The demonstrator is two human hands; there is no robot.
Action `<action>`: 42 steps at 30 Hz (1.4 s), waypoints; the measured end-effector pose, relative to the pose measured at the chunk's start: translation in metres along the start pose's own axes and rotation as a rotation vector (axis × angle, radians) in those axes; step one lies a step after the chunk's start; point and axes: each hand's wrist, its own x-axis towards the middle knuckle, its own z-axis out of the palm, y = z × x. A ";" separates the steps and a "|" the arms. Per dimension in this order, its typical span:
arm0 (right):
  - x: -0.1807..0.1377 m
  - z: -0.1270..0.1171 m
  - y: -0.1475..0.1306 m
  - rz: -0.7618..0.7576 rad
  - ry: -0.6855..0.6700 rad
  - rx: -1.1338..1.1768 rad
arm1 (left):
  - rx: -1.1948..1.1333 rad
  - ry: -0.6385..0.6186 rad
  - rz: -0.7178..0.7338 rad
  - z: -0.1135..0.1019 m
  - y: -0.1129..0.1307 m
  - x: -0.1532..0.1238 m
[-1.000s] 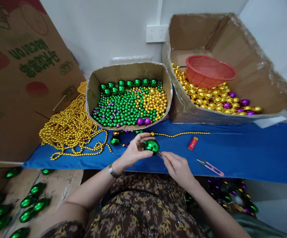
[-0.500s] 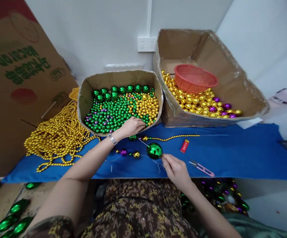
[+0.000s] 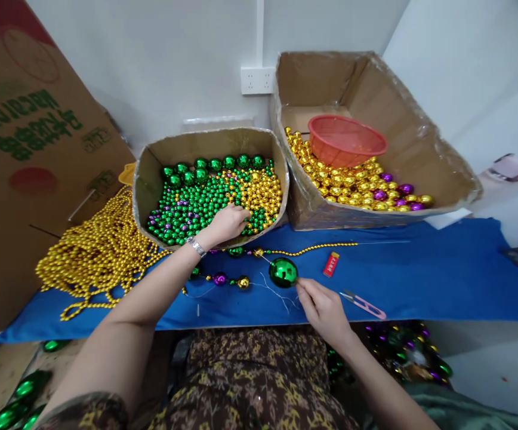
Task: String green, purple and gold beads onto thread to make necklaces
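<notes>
My right hand (image 3: 324,301) is closed in a pinch at the right end of a large shiny green bead (image 3: 283,272), held just above the blue cloth. A thin thread runs from the bead's left side. My left hand (image 3: 230,222), with a metal watch band at the wrist, reaches over the front of a cardboard box (image 3: 140,179) of small green, gold and purple beads (image 3: 205,200). Its fingers are curled together over the beads; what they hold is hidden. On the cloth lie strung beads, among them a purple bead (image 3: 219,278) and a gold bead (image 3: 243,282).
A larger box (image 3: 326,218) holds gold and purple beads and a red basket (image 3: 348,143). Gold bead strands (image 3: 93,257) are heaped at left. Pink thread snips (image 3: 364,304) and a small red packet (image 3: 331,264) lie right on the blue cloth (image 3: 442,269).
My left hand has moved up and left, further over the small beads. The large green bead, still in my right hand, has shifted slightly right. The view has turned a little.
</notes>
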 end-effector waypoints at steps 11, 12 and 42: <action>0.000 0.000 0.001 -0.001 0.027 -0.020 | -0.184 -0.022 -0.100 0.010 0.014 0.014; 0.000 0.000 0.000 0.002 0.037 -0.022 | -0.179 -0.012 -0.108 0.008 0.014 0.012; -0.001 0.007 -0.002 -0.076 0.075 -0.255 | -1.683 0.313 -0.534 -0.010 0.077 -0.058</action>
